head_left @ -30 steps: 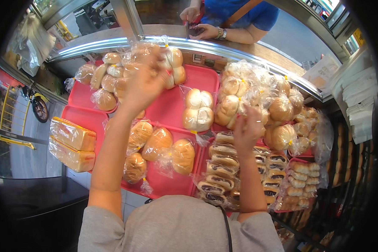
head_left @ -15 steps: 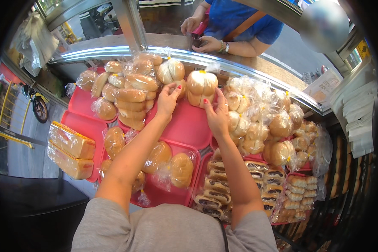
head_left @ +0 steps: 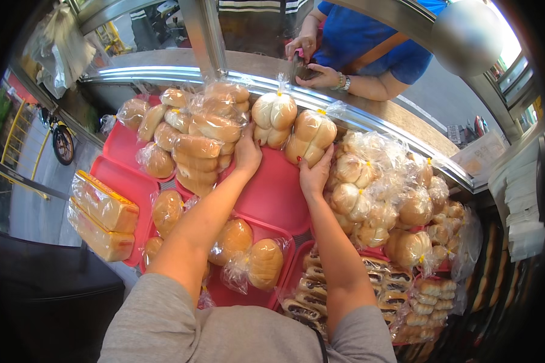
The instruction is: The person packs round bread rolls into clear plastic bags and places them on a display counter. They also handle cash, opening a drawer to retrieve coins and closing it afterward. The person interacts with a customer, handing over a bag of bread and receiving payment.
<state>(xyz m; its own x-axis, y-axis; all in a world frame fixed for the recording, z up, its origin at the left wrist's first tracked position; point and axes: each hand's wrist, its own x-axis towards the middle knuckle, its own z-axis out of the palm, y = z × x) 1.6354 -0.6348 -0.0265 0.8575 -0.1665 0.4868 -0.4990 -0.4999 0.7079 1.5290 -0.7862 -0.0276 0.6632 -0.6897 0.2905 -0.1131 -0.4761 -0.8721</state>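
Observation:
Two clear bags of pale bread rolls, each tied with a yellow tie, stand side by side at the far edge of a pink tray (head_left: 271, 193). My left hand (head_left: 247, 152) grips the lower left side of the left bag of bread rolls (head_left: 274, 118), its fingers partly hidden between that bag and the pile of bagged long rolls (head_left: 203, 142). On the right bag of bread rolls (head_left: 310, 136), which leans to the right, my right hand (head_left: 315, 174) is closed round the lower right side, thumb in front.
Piled bagged buns (head_left: 369, 181) crowd the right, above filled rolls (head_left: 309, 290). Packaged loaves (head_left: 103, 215) lie at left; bagged bread (head_left: 263, 263) sits nearer me. Behind the metal-framed window ledge (head_left: 399, 124), a person in a blue shirt (head_left: 357, 36) holds a dark item.
My left hand has slid down the left bag's side. The right bag has shifted right and nearer, now tilted, with my right hand round it. The whole view has moved slightly.

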